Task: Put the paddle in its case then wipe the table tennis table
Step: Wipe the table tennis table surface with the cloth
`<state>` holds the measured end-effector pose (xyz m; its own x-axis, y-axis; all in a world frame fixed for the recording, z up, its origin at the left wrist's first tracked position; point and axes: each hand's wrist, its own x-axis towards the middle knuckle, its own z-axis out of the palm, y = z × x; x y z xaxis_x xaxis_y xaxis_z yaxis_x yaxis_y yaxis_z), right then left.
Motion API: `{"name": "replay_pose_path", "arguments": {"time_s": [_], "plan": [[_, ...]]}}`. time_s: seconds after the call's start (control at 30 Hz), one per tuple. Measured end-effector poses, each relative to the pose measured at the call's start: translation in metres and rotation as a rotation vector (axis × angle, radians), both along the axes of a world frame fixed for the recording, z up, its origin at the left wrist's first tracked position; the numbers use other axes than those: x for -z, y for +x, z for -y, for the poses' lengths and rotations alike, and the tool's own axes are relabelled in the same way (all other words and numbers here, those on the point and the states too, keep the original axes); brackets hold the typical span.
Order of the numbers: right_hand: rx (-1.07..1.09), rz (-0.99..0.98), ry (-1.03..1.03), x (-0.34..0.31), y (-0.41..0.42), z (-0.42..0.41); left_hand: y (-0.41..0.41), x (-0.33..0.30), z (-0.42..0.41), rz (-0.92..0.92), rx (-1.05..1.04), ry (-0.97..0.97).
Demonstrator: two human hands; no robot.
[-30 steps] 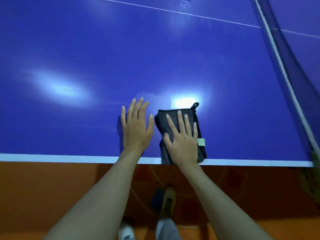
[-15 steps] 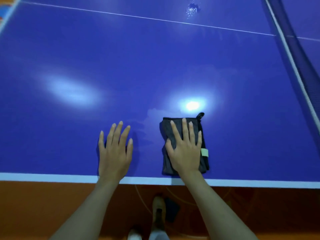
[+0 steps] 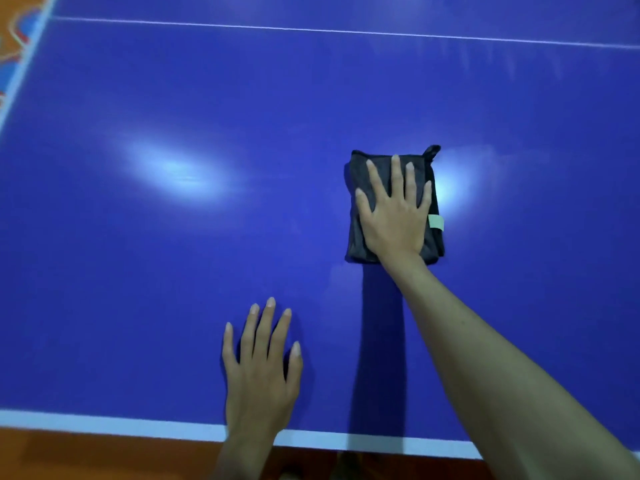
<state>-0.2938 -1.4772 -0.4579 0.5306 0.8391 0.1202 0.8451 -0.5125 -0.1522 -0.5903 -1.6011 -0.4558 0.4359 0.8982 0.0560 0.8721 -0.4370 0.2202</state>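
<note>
Fingers spread, the right hand (image 3: 394, 216) presses flat on the folded dark cloth (image 3: 356, 209), well in from the blue bench's (image 3: 138, 271) near edge. Left hand (image 3: 261, 372) lies flat by that edge, fingers straight, its grip holding nothing.

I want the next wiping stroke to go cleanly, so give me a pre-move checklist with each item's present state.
1. Right hand flat on the folded dark cloth: ok.
2. Cloth flat on the table tennis table: ok.
3. Left hand flat on the table by the near white edge line: ok.
4. Blue surface beyond the cloth free of objects: ok.
5. Paddle in its case: cannot tell, neither is in view.
</note>
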Motion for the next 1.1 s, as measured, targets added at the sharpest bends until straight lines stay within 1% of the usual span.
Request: {"name": "replay_pose_path", "arguments": {"time_s": [0.13, 0.3, 0.53, 0.63, 0.73, 0.87, 1.1], "plan": [[-0.041, 0.024, 0.002, 0.003, -0.027, 0.026, 0.0, 0.0, -0.001, -0.001, 0.01, 0.009], [-0.087, 0.028, 0.019, 0.004, -0.097, 0.105, 0.001, -0.002, -0.001, -0.016, 0.021, 0.062], [-0.063, 0.03, -0.083, 0.003, -0.19, 0.234, -0.002, 0.001, 0.001, -0.001, -0.001, 0.077], [-0.059, 0.03, -0.134, 0.001, -0.21, 0.27, -0.005, 0.0, 0.004, 0.024, -0.013, 0.054], [-0.064, 0.032, -0.156, -0.002, -0.206, 0.268, -0.006, -0.001, 0.004, 0.03, -0.017, 0.032], [-0.032, 0.032, -0.108, -0.003, -0.187, 0.239, -0.005, -0.002, 0.004, 0.024, -0.006, 0.036], [0.019, 0.032, -0.044, -0.001, -0.126, 0.143, -0.004, -0.001, 0.005, -0.017, -0.007, 0.008]]}}
